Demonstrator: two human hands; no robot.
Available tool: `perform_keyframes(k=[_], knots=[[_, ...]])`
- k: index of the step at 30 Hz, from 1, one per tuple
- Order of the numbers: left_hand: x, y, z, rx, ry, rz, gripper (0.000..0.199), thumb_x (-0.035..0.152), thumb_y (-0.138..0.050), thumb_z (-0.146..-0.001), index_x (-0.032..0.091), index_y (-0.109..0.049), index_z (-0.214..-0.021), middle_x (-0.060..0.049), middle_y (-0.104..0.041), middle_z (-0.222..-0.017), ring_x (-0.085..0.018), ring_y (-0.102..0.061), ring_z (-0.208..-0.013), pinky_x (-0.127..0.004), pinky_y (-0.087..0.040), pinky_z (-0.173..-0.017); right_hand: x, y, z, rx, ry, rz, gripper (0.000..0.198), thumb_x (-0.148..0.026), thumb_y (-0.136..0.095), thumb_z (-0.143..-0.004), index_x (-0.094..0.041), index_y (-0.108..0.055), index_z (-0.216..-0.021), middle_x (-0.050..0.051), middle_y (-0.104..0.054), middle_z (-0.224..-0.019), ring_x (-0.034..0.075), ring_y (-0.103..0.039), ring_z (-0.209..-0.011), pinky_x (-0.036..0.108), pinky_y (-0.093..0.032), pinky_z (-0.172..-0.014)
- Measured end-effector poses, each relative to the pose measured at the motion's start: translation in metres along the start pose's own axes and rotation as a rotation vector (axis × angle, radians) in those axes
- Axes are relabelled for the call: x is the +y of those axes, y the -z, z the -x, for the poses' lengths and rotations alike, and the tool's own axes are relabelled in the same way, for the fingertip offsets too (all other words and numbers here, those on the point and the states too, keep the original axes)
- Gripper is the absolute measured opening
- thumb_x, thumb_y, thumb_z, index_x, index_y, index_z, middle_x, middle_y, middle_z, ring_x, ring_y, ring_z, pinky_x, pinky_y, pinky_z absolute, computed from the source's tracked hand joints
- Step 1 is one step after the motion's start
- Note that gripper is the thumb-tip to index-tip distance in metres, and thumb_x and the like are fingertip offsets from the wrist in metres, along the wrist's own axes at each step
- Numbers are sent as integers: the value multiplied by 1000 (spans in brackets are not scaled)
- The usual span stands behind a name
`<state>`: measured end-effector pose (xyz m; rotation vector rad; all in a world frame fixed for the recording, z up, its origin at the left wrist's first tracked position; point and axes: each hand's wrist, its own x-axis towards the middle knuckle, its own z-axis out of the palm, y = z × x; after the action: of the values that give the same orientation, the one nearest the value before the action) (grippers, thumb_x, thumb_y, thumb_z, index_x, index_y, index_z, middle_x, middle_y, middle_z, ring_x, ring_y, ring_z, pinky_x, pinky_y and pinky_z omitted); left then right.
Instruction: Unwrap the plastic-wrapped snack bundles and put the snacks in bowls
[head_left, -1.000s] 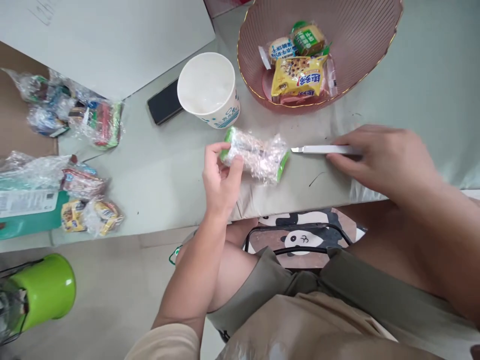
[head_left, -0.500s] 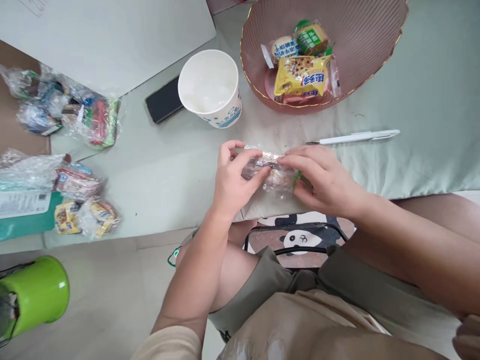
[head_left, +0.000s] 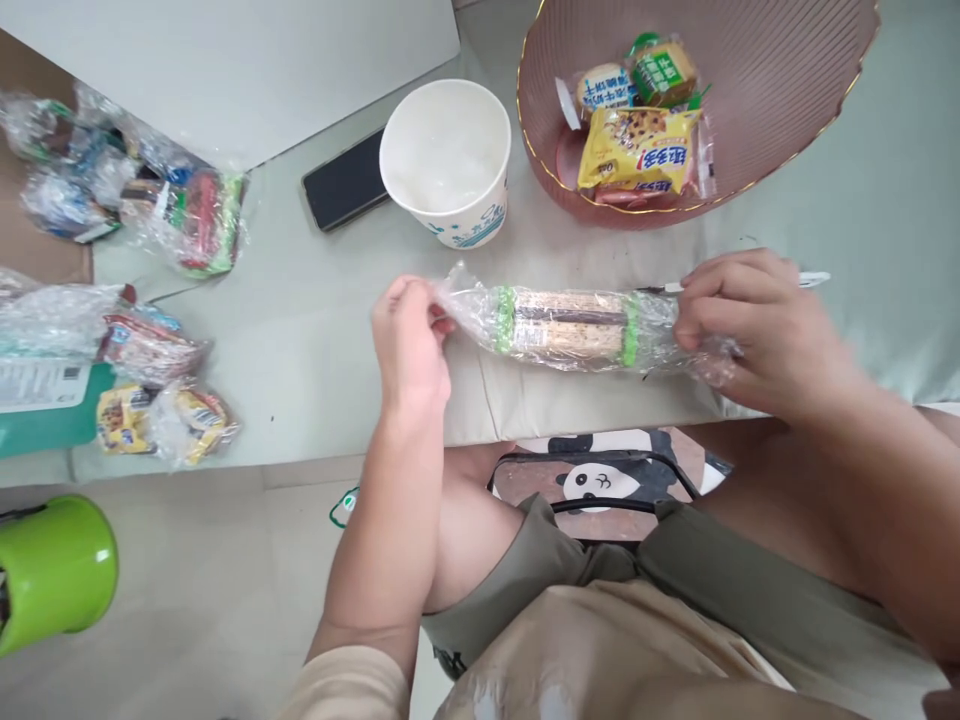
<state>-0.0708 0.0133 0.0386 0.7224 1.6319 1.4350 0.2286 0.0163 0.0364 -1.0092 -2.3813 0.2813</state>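
A clear plastic-wrapped biscuit pack (head_left: 574,325) is stretched level between my hands near the table's front edge. Two tan, speckled biscuits with a dark strip between them and green bands at both ends show through the film. My left hand (head_left: 412,335) is closed on the gathered plastic at the left end. At the other end, my right hand (head_left: 757,335) pinches the loose film. Behind my right hand lies a white pen-shaped tool (head_left: 814,280) with a thin tip, partly hidden by the fingers.
A white paper cup (head_left: 450,165) stands beyond the pack, beside a black phone (head_left: 345,185). At the back right is a pink ribbed bowl (head_left: 772,100) holding several packaged snacks. Plastic-wrapped snack bundles (head_left: 180,225) lie on the left. A green bucket (head_left: 64,570) is below the table.
My hands have moved apart, left hand leftward and right hand rightward. The plastic, bunched between my fingers before, is drawn out long, so the biscuits and green bands show.
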Motion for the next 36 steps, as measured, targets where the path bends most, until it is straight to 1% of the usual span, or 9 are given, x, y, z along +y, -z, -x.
perform_keyframes(k=[3, 6, 9, 12, 15, 18, 24, 31, 36], knots=[[1, 15, -10, 129, 6, -1, 32, 28, -58, -81, 21, -37, -57, 1, -42, -57, -10, -42, -52, -26, -29, -46, 11, 4, 2, -22, -53, 37, 23, -8, -56, -81, -25, -62, -67, 7, -66, -83, 30, -64, -95, 48, -48, -84], [-1, 28, -15, 132, -132, -104, 29, 34, -53, -86, 23, -43, -61, -1, -51, -63, -13, -52, -58, -28, -38, -50, 13, 10, 2, -71, -83, 27, 32, -5, -51, -79, -28, -70, -68, 8, -70, -91, 31, -66, -101, 53, -49, -91], [-3, 32, -12, -155, -406, -310, 22, 49, -62, -85, 27, -63, -86, -5, -70, -97, -20, -69, -96, -34, -56, -75, 4, 19, -1, 38, -188, -29, 34, -7, -47, -82, -29, -73, -77, 9, -72, -97, 29, -68, -97, 51, -52, -89], [0, 32, -3, -548, -537, -624, 40, 47, -77, -76, 28, -68, -111, -8, -64, -136, -28, -61, -129, -45, -54, -106, -7, 24, -5, 188, -197, -121, 24, -21, -48, -89, -27, -72, -90, 11, -71, -97, 27, -68, -88, 47, -54, -82], [5, 34, 3, -757, -513, -823, 51, 34, -84, -71, 28, -69, -119, -10, -56, -147, -31, -56, -139, -49, -47, -118, -10, 17, -5, 50, 34, -69, 28, -45, -61, -91, -27, -69, -111, 12, -72, -112, 32, -69, -101, 50, -52, -88], [7, 39, 4, -839, -498, -888, 74, 30, -92, -61, 30, -66, -131, -11, -41, -162, -35, -43, -150, -50, -46, -119, -7, 6, -1, -131, 127, 100, 36, -45, -66, -91, -27, -65, -122, 13, -68, -132, 37, -64, -122, 53, -50, -93], [5, 40, 1, -644, -542, -747, 13, 30, -65, -90, 25, -77, -91, -7, -66, -134, -26, -65, -126, -47, -54, -110, -4, 3, 0, -48, 71, 83, 14, -26, -55, -99, -26, -68, -94, 7, -76, -116, 25, -72, -100, 42, -52, -84], [9, 29, 7, -675, -663, -727, 16, 40, -80, -77, 27, -74, -85, -5, -69, -128, -32, -56, -138, -54, -46, -118, -24, 10, -19, 206, -263, 11, 18, -24, -53, -96, -25, -69, -89, 8, -77, -87, 24, -74, -83, 41, -56, -79], [1, 18, 7, -285, -596, -403, 30, 49, -58, -97, 26, -69, -81, -2, -71, -84, -19, -71, -83, -37, -60, -81, -22, 19, -30, 370, -391, 167, 22, -20, -53, -96, -21, -75, -98, 9, -78, -98, 26, -73, -97, 42, -56, -87]])
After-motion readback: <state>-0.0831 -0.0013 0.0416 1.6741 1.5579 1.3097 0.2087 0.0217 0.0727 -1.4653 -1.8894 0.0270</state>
